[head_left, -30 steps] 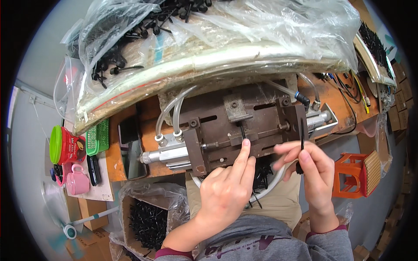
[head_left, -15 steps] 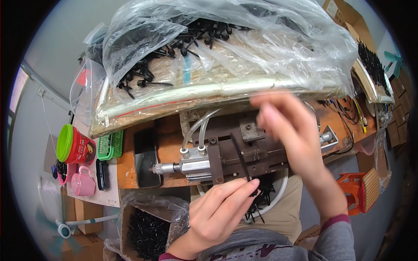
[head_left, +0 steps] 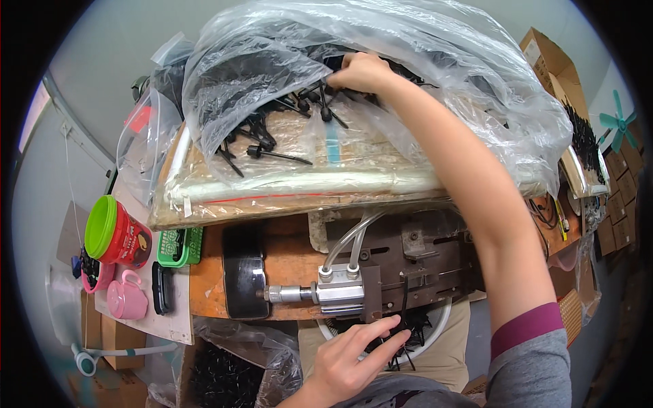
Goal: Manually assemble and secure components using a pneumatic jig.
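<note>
My left hand (head_left: pixel 343 364) is low in front of the machine, its thumb and fingertips closed around a slim black cable tie (head_left: pixel 405 296) that points up. Just below those fingertips, more black ties (head_left: pixel 423 328) lie in a white-rimmed round container (head_left: pixel 445 316) over my lap. My right hand (head_left: pixel 367 73) reaches far forward under a clear plastic sheet, fingers bent down into a heap of black ties with thick heads (head_left: pixel 262 132). What its fingertips pinch is hidden. Between my arms stands the dark metal fixture (head_left: pixel 435 272) with its silver air cylinder (head_left: pixel 340 296) and clear hoses.
A plastic-covered board (head_left: pixel 299 190) spans the bench behind the fixture. To the left are a phone (head_left: pixel 245 282), a green basket (head_left: pixel 192 248), a red tub (head_left: pixel 129 238) and a pink cup (head_left: pixel 128 299). A lined box of black parts (head_left: pixel 224 377) stands below the bench.
My right hand has swung from above the fixture forward into the heap under the plastic. My left hand has dropped slightly in the picture, and the tie there now stands more upright.
</note>
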{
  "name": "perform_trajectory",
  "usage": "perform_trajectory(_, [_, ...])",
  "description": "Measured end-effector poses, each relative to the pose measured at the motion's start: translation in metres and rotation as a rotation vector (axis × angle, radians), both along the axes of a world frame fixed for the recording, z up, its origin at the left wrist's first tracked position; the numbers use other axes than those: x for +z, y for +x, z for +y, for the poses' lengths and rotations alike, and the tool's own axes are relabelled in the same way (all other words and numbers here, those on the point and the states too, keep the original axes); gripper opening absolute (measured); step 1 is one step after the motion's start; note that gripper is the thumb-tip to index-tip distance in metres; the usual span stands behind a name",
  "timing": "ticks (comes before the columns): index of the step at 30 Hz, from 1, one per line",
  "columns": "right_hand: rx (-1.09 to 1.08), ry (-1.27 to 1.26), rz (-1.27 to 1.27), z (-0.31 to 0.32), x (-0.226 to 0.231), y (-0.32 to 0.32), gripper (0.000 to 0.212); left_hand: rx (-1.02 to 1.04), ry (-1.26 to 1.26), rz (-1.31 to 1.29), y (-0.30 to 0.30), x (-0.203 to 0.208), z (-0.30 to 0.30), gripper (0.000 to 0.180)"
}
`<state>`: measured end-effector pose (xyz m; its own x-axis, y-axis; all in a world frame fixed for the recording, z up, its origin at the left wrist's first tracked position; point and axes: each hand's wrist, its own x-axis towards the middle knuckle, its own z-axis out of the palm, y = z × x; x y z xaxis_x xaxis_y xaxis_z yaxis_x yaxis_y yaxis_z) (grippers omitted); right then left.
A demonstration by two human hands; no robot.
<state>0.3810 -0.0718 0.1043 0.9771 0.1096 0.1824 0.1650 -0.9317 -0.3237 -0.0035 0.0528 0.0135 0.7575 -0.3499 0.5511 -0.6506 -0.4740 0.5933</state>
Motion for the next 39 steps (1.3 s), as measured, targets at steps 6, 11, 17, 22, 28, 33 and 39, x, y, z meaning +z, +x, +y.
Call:
perform_trajectory(6, [0.439, 0.040, 0.190, -0.062, 0.023, -0.051, 0.024, -0.107, -0.085, -0.028, -0.001, -0.011, -0.007, 0.030])
perform_trajectory(11, [0.547, -0.016, 0.277, -0.093, 0.037, -0.087, 0.035, -0.142, -0.060, 0.010, -0.012, -0.005, -0.016, 0.027])
perform_trajectory(17, [0.662, 0.042, 0.293, -0.102, 0.059, -0.140, 0.035, -0.074, -0.074, -0.008, -0.017, -0.006, -0.031, 0.027])
perform_trajectory(22, [0.495, -0.065, -0.075, -0.112, 0.058, -0.168, 0.029, 0.041, -0.054, -0.006, -0.014, -0.011, -0.039, 0.026])
perform_trajectory(28, [0.268, -0.083, -0.180, -0.111, 0.021, -0.187, 0.036, 0.126, 0.120, -0.101, -0.008, -0.022, -0.056, 0.028])
perform_trajectory(33, [0.203, 0.259, -0.022, -0.110, 0.012, -0.183, 0.027, 0.139, 0.304, -0.183, 0.000, -0.026, -0.066, 0.026])
perform_trajectory(39, [0.210, 0.174, -0.200, -0.111, 0.010, -0.186, 0.019, 0.138, 0.356, -0.117, 0.010, -0.019, -0.070, 0.024])
